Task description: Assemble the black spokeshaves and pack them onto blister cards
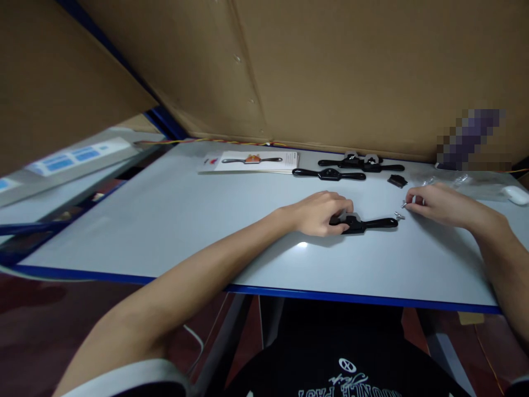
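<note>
My left hand (324,215) is closed around one end of a black spokeshave (374,224) lying on the table. Its other handle points right, and a grey metal piece shows at its middle beside my fingers. Further right, my right hand (433,204) pinches a small silver screw (404,204) between thumb and fingertips. Just below those fingertips, more small silver screws (399,215) lie on the tabletop; their exact number is hard to make out. A small stack of dark blades (397,181) rests behind them.
Behind my hands lie another black spokeshave (329,175) and two more with metal parts (361,162). Printed cards (260,161) are stacked at the back left. Clear plastic bags (454,181) and a white rounded object (516,195) sit at right. A cardboard wall (330,71) bounds the table's back.
</note>
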A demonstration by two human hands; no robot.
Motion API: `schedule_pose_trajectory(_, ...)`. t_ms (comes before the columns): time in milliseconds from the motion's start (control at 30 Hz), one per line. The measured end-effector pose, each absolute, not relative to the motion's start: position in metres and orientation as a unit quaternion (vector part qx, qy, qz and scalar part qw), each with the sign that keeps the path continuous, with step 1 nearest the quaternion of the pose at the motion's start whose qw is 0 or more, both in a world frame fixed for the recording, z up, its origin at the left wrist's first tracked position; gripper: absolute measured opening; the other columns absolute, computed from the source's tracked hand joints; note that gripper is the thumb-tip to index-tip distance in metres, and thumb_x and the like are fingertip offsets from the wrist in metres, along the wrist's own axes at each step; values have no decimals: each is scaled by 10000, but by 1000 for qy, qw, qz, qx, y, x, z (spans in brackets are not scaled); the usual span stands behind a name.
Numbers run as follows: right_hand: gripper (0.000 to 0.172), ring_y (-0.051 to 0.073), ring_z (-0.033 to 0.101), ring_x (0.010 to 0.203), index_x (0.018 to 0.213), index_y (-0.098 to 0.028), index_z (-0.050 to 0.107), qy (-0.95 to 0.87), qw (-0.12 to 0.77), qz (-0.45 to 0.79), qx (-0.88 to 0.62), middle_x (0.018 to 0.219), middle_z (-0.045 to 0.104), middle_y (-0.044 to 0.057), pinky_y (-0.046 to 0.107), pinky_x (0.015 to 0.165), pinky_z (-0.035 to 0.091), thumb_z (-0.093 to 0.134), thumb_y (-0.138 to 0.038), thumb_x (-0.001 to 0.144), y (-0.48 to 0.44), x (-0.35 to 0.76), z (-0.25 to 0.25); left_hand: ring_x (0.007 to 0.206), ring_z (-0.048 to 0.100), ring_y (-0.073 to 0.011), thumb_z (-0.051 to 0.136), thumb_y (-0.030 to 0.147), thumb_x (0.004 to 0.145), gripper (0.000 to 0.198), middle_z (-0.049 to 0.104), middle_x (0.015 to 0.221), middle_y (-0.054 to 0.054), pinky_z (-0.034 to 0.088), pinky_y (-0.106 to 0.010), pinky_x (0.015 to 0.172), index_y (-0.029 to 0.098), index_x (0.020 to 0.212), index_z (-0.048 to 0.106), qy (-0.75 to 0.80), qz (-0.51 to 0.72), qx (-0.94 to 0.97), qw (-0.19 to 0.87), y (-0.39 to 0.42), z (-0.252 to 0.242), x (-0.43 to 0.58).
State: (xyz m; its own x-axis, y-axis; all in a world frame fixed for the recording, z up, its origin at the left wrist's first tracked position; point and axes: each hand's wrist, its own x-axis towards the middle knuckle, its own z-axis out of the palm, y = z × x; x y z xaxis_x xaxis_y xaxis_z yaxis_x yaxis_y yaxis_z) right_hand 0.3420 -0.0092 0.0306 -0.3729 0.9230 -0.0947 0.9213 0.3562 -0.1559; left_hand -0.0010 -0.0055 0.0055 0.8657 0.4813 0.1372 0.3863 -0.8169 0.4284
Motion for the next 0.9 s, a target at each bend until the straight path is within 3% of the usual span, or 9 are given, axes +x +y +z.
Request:
schedule_pose_trajectory(133,183,192,584,573,811,-245,698,-842,44,59,-535,679,701,35,350,576,395,594,-355,914,-12,330,34,725,538,-207,569,361,845,205,606,740,-34,381,-337,675,183,941,606,236,118,945,194,-5,5,-1)
schedule_pose_trajectory(300,173,202,685,711,886,-215,709,-861,218,34,-458,840,767,58,341,675,496,606,-329,966,-29,291,33,740,538,-211,557,358,849,225,623,787,-40,400,-351,692,179,978,602,231,109,949,188,-5,5,-1)
schedule_pose_trajectory(433,126,186,711,745,898,-211,711,-878,296,10,-377,860,771,45,317,706,540,611,-203,974,-49,254,20,742,540,-215,533,368,874,227,610,768,-37,406,-354,699,178,977,601,226,112,951,179,-5,4,-1)
schedule_pose_trajectory(700,127,151,712,687,907,-182,723,-889,358,26,-286,826,776,27,285,658,577,642,-100,961,-63,230,2,758,558,-218,502,357,894,210,613,751,-28,424,-362,733,188,967,602,219,125,949,187,-4,2,0)
schedule_pose_trajectory(900,220,192,778,854,1169,-177,742,-885,362,20,-291,1025,821,63,332,775,637,640,-122,982,-60,230,-9,701,521,-200,486,337,911,179,599,738,-29,417,-355,697,184,906,578,210,131,953,173,-4,1,0)
